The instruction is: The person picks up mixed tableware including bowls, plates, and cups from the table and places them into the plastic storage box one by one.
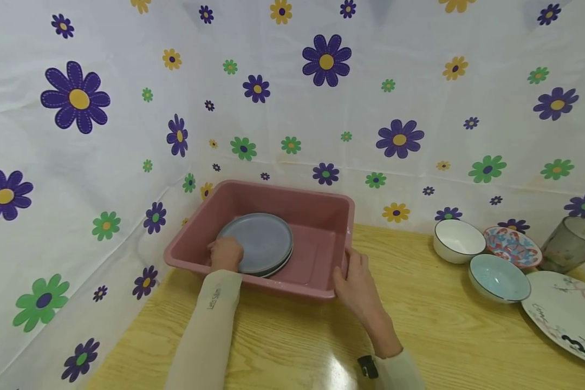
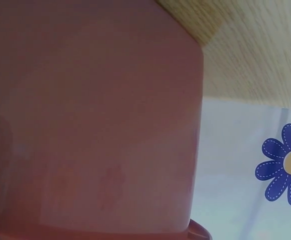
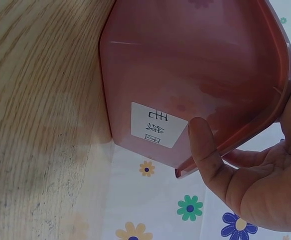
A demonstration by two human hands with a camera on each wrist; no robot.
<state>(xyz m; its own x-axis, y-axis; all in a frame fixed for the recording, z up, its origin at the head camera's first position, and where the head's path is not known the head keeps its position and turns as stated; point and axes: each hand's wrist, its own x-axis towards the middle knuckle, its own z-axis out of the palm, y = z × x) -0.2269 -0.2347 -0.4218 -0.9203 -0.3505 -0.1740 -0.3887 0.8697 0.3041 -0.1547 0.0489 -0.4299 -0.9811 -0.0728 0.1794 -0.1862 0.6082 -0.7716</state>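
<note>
Flowered white sheeting (image 1: 127,135) is hanging behind and beside a wooden table (image 1: 419,336), and a pink plastic basin (image 1: 322,214) is sitting on that table close to the corner. Inside the basin, grey plates (image 1: 263,238) are lying stacked and leaning toward its left wall. The person's left hand (image 1: 226,253) is reaching over the near rim and resting on the near edge of the plates, fingers curling over it as far as the head view shows; the left wrist view is filled with the basin's outer wall, so the grasp cannot be confirmed there. The right hand (image 1: 356,281) is gripping the basin's near right corner, and in the right wrist view the thumb (image 3: 205,150) is pressing the outer wall just beside a white label (image 3: 155,125) while the fingers are hooking the rim. Off to the right, well apart, a white bowl (image 1: 458,240), a patterned bowl (image 1: 513,246), a pale blue bowl (image 1: 499,277), a grey tumbler (image 1: 571,244) and a large printed plate (image 1: 565,314) are standing together.
</note>
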